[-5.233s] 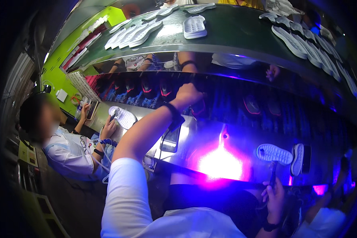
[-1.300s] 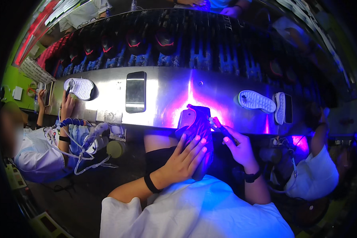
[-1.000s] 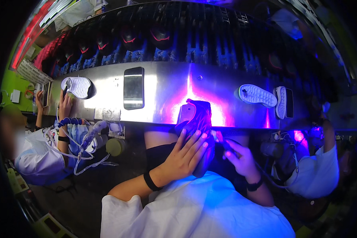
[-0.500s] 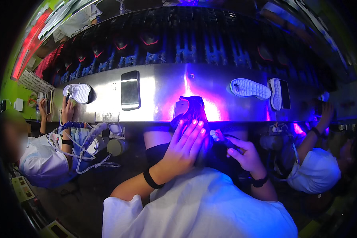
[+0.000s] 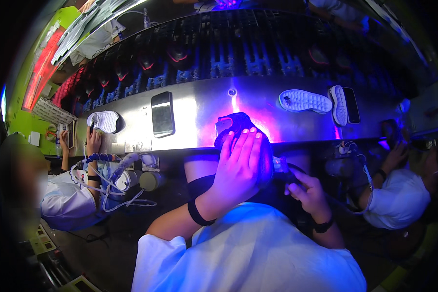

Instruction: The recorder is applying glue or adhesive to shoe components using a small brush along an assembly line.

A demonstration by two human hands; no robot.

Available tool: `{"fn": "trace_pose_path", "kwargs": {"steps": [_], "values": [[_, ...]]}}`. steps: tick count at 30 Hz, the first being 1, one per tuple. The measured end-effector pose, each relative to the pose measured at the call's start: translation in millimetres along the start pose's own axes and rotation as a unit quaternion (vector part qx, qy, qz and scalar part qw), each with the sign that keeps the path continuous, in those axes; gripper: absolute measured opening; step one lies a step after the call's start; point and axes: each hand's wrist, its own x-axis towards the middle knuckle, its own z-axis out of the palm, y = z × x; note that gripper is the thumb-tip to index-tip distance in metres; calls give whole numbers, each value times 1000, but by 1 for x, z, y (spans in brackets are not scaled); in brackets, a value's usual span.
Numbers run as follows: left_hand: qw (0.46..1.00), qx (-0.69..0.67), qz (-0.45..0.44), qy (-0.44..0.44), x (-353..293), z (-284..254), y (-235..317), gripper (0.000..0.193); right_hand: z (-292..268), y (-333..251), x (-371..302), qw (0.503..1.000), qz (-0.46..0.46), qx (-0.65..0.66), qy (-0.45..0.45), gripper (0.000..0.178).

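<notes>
My left hand (image 5: 239, 170) lies over a dark shoe upper (image 5: 237, 120) with a reddish-lit collar, held at the bench's near edge. The fingers stretch together across it; the thumb is hidden. To its right, my right hand (image 5: 307, 193) is closed around the dark handle of a small brush (image 5: 280, 165). Pale bristles meet or nearly meet the right side of the shoe upper, lit strongly in blue and violet. How deep the handle sits in my fingers is hard to see.
On the metal bench (image 5: 194, 107) lie a phone (image 5: 162, 115) at left, two white soles (image 5: 305, 101) at right and another phone (image 5: 351, 105). Behind runs a dark rack (image 5: 258, 44) with shoes. Co-workers sit either side; the left one's hand (image 5: 93, 141) touches a white sole (image 5: 103, 120).
The view has shifted slightly. My left hand has moved further over the shoe upper, covering more of its right side. The brush remains at that side, in my right hand.
</notes>
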Motion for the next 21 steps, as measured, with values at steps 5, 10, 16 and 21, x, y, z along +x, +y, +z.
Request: {"fn": "trace_pose_path", "kwargs": {"steps": [5,10,16,21], "values": [[999,33,-2,-28,25,2,5,67,0,7,-17,999,-10,11,34,49],[999,24,-17,-31,58,8,9,65,-2,-7,-12,986,-84,-72,125,45],[998,-45,-46,-11,84,17,-5,69,-23,-58,18,929,-146,-298,165,37],[995,-75,-59,-28,101,14,-30,83,-37,-76,51,931,-149,-310,121,38]]}}
